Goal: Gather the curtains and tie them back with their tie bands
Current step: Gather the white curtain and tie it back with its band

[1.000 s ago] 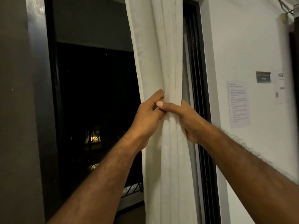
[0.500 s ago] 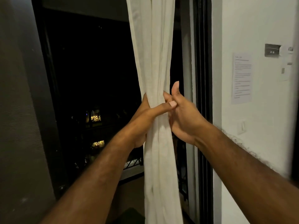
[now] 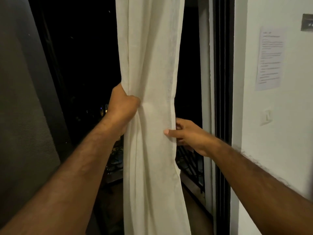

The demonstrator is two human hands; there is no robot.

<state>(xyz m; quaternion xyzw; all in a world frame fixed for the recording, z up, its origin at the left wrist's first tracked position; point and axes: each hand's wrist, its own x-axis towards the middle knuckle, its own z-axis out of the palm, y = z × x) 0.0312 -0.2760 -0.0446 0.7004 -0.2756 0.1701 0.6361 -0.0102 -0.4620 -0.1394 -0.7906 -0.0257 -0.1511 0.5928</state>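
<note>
- Gathered white curtain [image 3: 152,65], hanging as a bunched column just left of the door frame [image 3: 221,99], parted from it by a dark gap; folds drawn in at mid-height.
- On the curtain edge farther from the door frame, left hand [image 3: 122,106], fingers [image 3: 133,100] curled into a tight fist around a wad of cloth.
- Between curtain and door frame, and lower, right hand [image 3: 191,135]: thumb [image 3: 169,132] laid on the front of the nearer edge, fingers tucked behind it, pinching the hem.
- Bare forearms [image 3: 81,175] reaching up from both bottom corners.
- Well left of the door frame, behind the curtain, black night with a few small lights; low in the gap just left of the frame, a dark railing [image 3: 191,163].
- Far left of the door frame, a grey panel [image 3: 20,99]; material impossible to tell.
- Right of the door frame, white wall [image 3: 271,150] bearing a paper sheet [image 3: 270,58], print too blurred to read; a pale switch [image 3: 266,116] below the sheet.
</note>
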